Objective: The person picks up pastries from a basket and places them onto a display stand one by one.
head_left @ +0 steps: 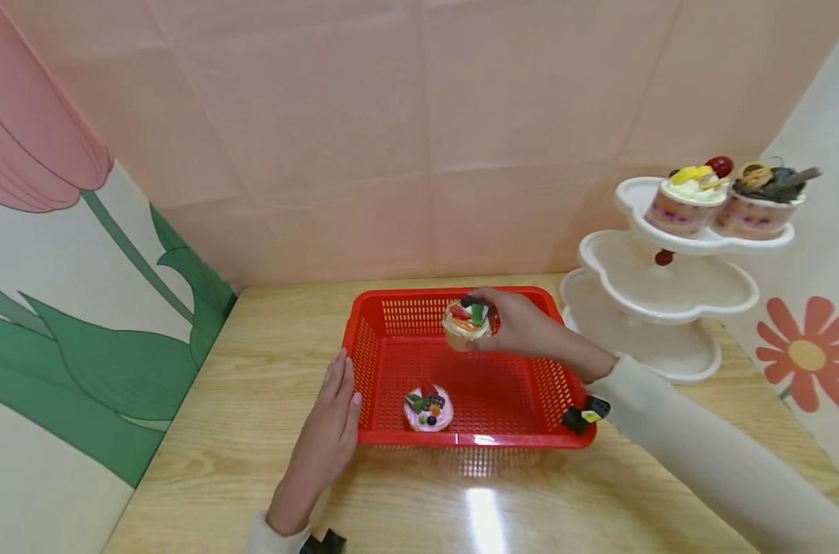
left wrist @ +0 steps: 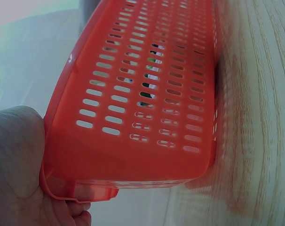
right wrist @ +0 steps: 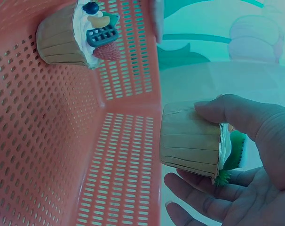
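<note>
My right hand [head_left: 513, 315] pinches a toy cupcake [head_left: 466, 325] between thumb and fingers, over the back right part of a red plastic basket [head_left: 471, 439]. The cupcake has a tan pleated wrapper, with red, orange and green pieces on top. A second cupcake [head_left: 429, 408] stands inside near the basket's front wall; its pale pink top carries berries and leaves. At the left rim is my left hand [head_left: 331, 431]; in the left wrist view its fingers [left wrist: 81, 215] curl below the lip at the basket's corner.
A white three-tier stand [head_left: 676, 281] rises on the right, close to the basket. Its top tier bears two dessert cups, one with a cream top [head_left: 690, 201] and one with a dark top [head_left: 760, 201]. Everything rests on a wooden table [head_left: 253, 369] against a pink backdrop.
</note>
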Demonstrator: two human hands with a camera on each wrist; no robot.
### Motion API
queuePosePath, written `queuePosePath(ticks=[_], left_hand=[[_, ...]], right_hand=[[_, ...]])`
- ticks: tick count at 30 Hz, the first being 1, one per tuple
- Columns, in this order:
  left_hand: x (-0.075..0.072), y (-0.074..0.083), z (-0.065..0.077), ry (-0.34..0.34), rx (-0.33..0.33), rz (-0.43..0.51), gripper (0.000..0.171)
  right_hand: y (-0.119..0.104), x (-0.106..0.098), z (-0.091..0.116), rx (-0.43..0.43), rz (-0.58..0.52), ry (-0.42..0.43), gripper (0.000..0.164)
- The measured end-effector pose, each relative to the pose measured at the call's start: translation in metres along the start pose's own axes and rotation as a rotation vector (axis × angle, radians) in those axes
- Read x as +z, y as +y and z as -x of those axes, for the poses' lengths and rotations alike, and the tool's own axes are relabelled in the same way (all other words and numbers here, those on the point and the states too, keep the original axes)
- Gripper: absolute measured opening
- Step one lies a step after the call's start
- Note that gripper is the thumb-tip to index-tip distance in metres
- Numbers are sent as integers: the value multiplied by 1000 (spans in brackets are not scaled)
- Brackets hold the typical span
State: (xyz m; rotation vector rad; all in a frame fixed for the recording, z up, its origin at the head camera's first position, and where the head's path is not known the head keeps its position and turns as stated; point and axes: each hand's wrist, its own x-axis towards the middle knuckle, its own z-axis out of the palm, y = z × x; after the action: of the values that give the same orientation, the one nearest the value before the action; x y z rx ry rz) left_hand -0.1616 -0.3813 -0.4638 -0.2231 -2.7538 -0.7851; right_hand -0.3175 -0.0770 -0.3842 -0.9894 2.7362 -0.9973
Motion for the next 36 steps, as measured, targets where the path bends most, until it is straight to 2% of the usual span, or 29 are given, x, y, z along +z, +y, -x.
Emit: queuePosePath(ticks=[8, 18, 31, 36], left_hand=[[-1, 0, 1, -4, -3, 0, 54], [-2, 0, 1, -3, 4, -5, 54], [0, 0, 1, -9, -7, -3, 55], [0, -1, 1, -9, -3, -5, 54]], right_hand=[[5, -8, 12, -7, 2, 67, 72], [10, -16, 28, -13, -50, 111, 65], [16, -35, 54, 44, -53, 136, 69], [21, -44, 64, 64, -32, 177, 69]])
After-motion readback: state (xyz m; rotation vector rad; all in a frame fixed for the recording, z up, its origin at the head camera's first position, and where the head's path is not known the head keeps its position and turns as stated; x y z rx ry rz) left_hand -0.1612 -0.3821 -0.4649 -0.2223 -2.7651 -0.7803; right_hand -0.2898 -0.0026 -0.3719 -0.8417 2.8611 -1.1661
